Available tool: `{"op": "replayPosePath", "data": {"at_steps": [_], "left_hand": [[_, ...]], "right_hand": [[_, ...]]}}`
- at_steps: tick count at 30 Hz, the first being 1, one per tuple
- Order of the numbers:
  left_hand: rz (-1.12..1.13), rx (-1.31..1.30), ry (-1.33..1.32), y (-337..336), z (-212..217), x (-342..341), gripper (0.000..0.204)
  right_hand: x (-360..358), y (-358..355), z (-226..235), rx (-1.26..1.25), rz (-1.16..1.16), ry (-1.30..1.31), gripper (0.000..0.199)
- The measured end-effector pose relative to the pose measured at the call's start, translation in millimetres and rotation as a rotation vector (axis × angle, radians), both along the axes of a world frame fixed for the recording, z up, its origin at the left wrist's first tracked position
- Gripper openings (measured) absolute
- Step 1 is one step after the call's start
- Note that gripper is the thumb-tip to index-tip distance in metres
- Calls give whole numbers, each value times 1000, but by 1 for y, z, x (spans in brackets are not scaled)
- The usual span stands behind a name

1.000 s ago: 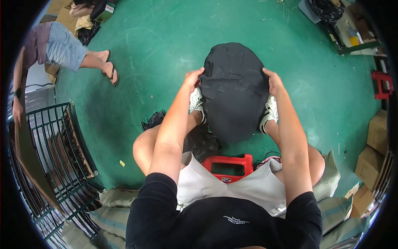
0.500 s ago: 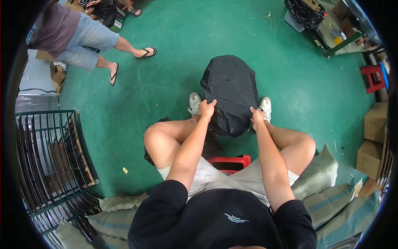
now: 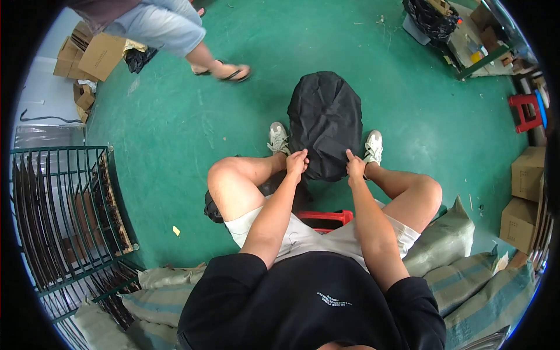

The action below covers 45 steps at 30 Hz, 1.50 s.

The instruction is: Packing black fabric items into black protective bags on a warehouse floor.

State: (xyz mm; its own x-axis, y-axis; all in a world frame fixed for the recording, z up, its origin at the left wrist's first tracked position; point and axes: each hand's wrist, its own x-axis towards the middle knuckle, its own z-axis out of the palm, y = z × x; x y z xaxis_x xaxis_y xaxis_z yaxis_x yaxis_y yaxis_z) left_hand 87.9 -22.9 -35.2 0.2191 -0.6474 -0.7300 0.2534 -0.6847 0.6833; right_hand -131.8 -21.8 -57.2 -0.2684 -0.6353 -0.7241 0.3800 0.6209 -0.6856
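A large oval black fabric cover (image 3: 325,116), wrinkled and rounded on top, is between my feet. Whatever may be under the cloth is hidden. At its near left edge my left hand (image 3: 297,164) is closed, with the thumb pressing the cloth against the fingers. Across from it, my right hand (image 3: 354,165) pinches the near right edge in the same way. Beside my left leg lies some more dark cloth (image 3: 214,205), mostly hidden by the knee.
A red plastic stool (image 3: 326,217) is under me. Sacks (image 3: 443,236) lie behind me on both sides. A green metal rack (image 3: 64,204) stands at left, cartons (image 3: 525,172) at right. Another person in denim shorts (image 3: 163,29) walks at the upper left.
Both hands have shifted closer together along the near edge of the cover, which now looks narrower. The other person has stepped right and farther away, uncovering cartons.
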Motion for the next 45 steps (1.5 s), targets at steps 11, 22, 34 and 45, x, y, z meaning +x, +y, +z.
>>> {"op": "replayPosePath", "data": {"at_steps": [11,22,34,45], "left_hand": [[-138,-23,29,19,4,-10,36],[-233,-28,-224,17,11,-22,34],[-271,35,-845,3,45,-39,33],[-815,-614,-1284,-71,0,-47,90]], "right_hand": [[16,19,27,130,164,383,42],[14,36,11,95,262,630,48],[15,39,21,184,547,871,42],[25,31,43,222,481,893,38]]}}
